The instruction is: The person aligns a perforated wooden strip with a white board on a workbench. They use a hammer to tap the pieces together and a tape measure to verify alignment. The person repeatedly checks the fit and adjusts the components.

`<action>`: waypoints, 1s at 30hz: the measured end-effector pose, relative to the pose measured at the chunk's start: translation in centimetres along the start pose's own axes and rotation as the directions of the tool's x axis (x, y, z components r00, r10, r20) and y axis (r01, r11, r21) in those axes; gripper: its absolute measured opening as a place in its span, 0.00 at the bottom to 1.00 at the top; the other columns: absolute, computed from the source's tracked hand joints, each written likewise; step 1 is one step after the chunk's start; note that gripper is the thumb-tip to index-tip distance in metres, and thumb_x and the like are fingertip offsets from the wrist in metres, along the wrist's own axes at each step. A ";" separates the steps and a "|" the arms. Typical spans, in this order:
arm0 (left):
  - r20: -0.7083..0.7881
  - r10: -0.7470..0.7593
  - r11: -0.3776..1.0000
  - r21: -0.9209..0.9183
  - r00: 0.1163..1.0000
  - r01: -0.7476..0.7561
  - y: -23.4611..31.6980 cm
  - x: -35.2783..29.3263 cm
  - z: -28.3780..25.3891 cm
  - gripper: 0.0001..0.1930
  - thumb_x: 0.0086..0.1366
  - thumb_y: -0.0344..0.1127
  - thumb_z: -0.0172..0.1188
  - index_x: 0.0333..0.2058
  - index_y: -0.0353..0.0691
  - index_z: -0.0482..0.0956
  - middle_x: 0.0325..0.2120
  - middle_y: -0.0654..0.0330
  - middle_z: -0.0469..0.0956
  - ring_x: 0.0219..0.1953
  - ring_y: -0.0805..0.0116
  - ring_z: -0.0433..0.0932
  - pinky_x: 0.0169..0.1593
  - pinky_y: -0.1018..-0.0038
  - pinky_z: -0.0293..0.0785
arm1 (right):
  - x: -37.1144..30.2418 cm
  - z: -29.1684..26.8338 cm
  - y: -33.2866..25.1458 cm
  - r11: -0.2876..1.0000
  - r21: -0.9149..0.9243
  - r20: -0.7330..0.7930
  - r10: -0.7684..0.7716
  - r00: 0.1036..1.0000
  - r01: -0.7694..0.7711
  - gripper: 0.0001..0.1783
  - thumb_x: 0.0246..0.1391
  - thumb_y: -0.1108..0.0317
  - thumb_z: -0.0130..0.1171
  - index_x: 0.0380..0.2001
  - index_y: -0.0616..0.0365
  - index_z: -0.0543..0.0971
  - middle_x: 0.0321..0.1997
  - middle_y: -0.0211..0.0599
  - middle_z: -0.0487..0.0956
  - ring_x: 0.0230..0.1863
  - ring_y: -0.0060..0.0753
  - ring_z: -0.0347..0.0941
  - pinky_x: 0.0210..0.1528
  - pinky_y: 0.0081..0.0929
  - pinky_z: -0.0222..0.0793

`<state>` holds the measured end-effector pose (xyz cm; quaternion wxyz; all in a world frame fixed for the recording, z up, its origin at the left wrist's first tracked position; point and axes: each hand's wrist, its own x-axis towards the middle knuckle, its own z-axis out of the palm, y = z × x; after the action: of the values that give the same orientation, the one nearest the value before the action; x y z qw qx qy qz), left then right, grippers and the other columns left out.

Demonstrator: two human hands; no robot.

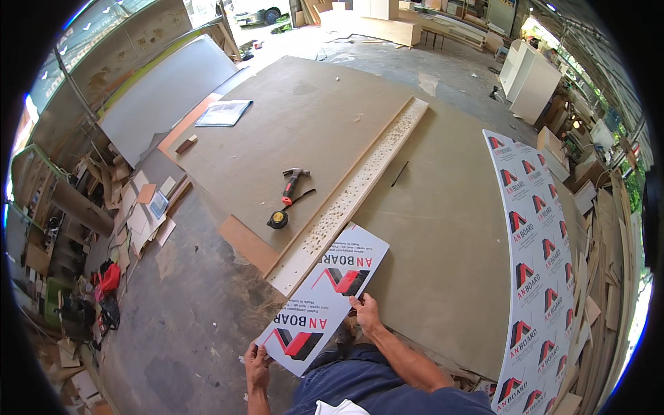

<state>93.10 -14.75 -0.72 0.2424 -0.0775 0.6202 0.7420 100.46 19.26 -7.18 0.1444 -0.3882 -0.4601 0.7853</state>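
As we look down through the head view, we find both hands closed on one small board. The left hand (pixel 257 365) grips the printed white board (pixel 325 296) at its near left corner; the right hand (pixel 366 316) grips its right edge, thumb on the face. We note red and black roof-shaped marks across that face. The board sits tilted in front of our body, its far end over the near edge of the desk (pixel 449 200) and beside the near end of a long pale strip (pixel 353 192). Whether board and strip touch, we cannot tell.

The strip runs diagonally over the desk, covered in tan specks. Left of it we log a claw hammer (pixel 289 188) with a red and black handle, and just nearer us a black and yellow tape measure (pixel 278 220). A thin dark stick (pixel 399 174) lies to the strip's right. Farther off, near the left edge, lie a sleeved sheet (pixel 224 113) and a small brown block (pixel 186 144). On the right, we see a large printed panel (pixel 531 277) with the same pattern.
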 end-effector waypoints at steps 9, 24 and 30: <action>-0.383 -0.101 0.955 -0.296 0.918 -0.018 -8.1 2.8 1.5 0.19 0.70 0.29 0.63 0.56 0.30 0.72 0.45 0.55 0.82 0.43 0.64 0.83 0.48 0.68 0.81 | 2.2 0.0 -0.7 0.815 -0.525 -0.144 -0.369 0.918 0.245 0.15 0.54 0.67 0.74 0.36 0.69 0.82 0.29 0.38 0.81 0.27 0.25 0.79 0.30 0.29 0.74; -0.411 -0.048 0.998 0.024 0.911 0.063 -6.2 5.5 9.8 0.16 0.61 0.16 0.60 0.48 0.27 0.76 0.38 0.54 0.81 0.35 0.65 0.83 0.38 0.70 0.82 | 8.9 -1.8 -2.3 0.766 -0.637 -0.350 -0.382 0.855 0.082 0.23 0.45 0.62 0.78 0.41 0.66 0.86 0.32 0.45 0.84 0.33 0.42 0.82 0.38 0.38 0.75; -0.315 -0.153 0.962 0.170 0.937 0.214 -6.2 6.3 12.1 0.10 0.63 0.24 0.67 0.39 0.27 0.76 0.28 0.51 0.81 0.24 0.62 0.84 0.26 0.69 0.83 | 11.9 -2.3 -3.7 0.797 -0.596 -0.448 -0.433 0.782 0.100 0.20 0.44 0.65 0.79 0.38 0.67 0.86 0.30 0.43 0.85 0.30 0.39 0.82 0.37 0.35 0.75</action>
<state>92.71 -0.85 -6.15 0.2207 -0.2218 0.7116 0.6290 93.87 29.60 -10.43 0.2723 -0.5540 -0.6511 0.4415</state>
